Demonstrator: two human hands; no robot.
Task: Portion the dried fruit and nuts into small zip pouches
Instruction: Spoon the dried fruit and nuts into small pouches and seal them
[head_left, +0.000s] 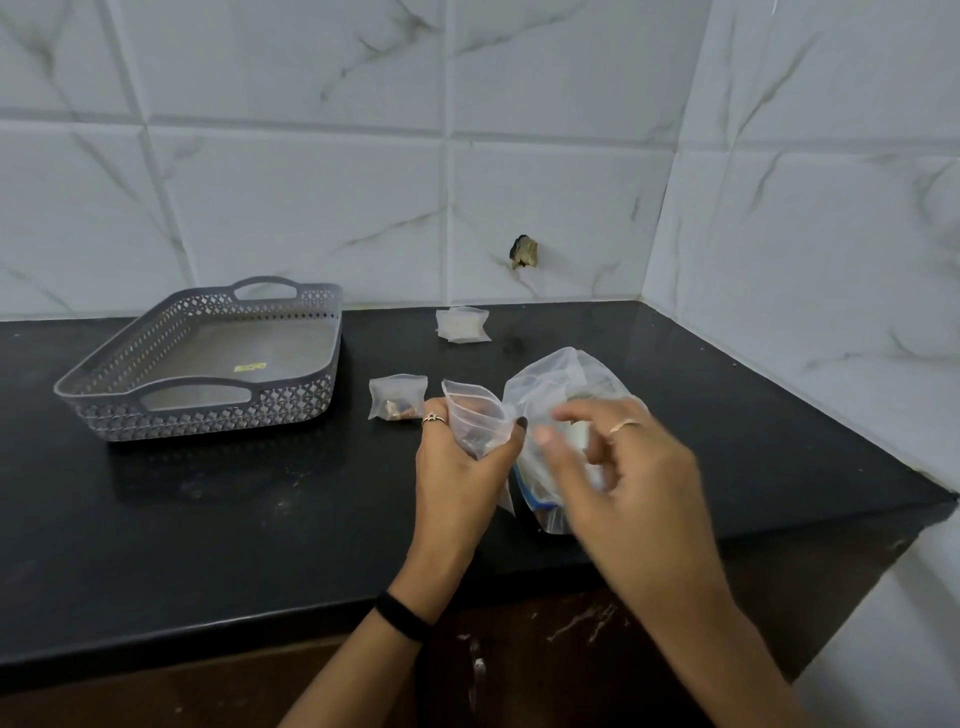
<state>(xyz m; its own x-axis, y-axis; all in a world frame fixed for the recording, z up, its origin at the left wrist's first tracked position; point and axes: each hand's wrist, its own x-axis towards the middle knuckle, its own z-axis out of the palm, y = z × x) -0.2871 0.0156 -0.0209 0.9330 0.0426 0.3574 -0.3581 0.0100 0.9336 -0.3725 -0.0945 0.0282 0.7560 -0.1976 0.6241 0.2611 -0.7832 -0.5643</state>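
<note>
My left hand (460, 462) grips a small clear zip pouch (475, 415), its mouth pointing up and a few pieces showing inside. My right hand (618, 457) is blurred, its fingers curled in front of a large clear bag (550, 379) with a blue zip strip; a pale piece seems pinched at its fingertips, though I cannot tell for sure. A filled small pouch (396, 396) lies on the black counter (260, 519) just left of my left hand. A stack of unfilled small pouches (462, 324) sits further back near the wall.
A grey perforated plastic tray (208, 358) with two handles stands at the left on the counter, nothing in it but a yellow sticker. Tiled walls close off the back and the right side. The counter's front edge runs below my wrists.
</note>
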